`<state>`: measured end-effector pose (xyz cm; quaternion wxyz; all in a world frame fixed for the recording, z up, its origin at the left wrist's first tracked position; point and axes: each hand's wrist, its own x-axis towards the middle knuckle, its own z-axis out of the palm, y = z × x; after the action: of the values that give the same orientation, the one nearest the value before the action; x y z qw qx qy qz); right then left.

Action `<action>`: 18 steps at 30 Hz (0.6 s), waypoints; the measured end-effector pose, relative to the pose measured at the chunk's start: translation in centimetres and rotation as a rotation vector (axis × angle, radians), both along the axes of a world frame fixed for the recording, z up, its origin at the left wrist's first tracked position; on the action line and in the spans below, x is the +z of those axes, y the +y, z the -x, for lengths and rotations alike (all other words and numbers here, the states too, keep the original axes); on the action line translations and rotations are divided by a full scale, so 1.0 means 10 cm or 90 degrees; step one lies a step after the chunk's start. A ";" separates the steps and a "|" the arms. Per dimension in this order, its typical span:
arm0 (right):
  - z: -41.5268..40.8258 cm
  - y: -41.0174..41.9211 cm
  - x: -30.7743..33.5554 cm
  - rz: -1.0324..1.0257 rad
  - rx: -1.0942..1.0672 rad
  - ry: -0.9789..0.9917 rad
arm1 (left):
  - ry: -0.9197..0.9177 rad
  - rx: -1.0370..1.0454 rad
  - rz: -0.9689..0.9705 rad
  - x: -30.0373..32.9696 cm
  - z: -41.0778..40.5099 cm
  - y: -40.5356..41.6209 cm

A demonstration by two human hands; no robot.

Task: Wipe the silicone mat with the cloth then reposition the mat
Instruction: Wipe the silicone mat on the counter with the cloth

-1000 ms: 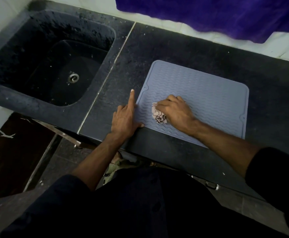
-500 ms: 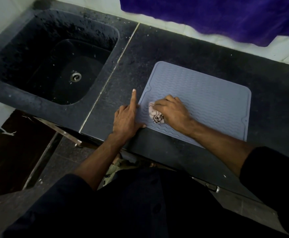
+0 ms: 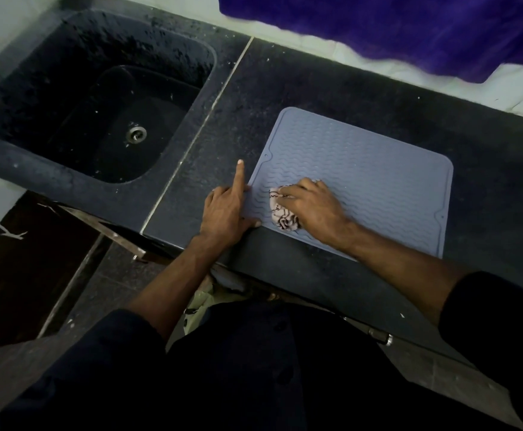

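A grey-blue silicone mat [image 3: 362, 175] with a wavy ribbed surface lies flat on the dark stone counter [image 3: 316, 88], right of the sink. My right hand [image 3: 313, 206] presses a crumpled pale checked cloth [image 3: 282, 214] onto the mat's near left part. My left hand [image 3: 226, 213] rests at the mat's near left corner, thumb on the mat's edge, index finger stretched out along its left side, the other fingers curled.
A deep black sink [image 3: 92, 98] with a metal drain [image 3: 136, 133] fills the left of the counter. A purple fabric [image 3: 409, 29] hangs against the white wall behind. The counter's front edge runs just below my hands, with dark floor beneath.
My right hand has slid the cloth a little to the left across the mat, towards my left hand. The left hand keeps its place at the corner.
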<state>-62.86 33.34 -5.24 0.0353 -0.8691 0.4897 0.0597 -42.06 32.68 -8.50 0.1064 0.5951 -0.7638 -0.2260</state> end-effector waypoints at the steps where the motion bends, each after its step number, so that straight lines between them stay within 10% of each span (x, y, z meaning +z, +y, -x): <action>1: -0.01 -0.01 0.01 -0.007 -0.011 -0.020 | -0.002 -0.013 0.000 0.00 -0.02 -0.01; 18: -0.18 0.30 -0.02 0.040 0.023 -0.028 | -0.172 -0.065 0.040 0.05 -0.11 -0.22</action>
<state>-61.04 36.33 -5.44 0.0174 -0.8795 0.4749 0.0259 -41.01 30.52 -7.97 0.0094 0.5772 -0.8070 -0.1248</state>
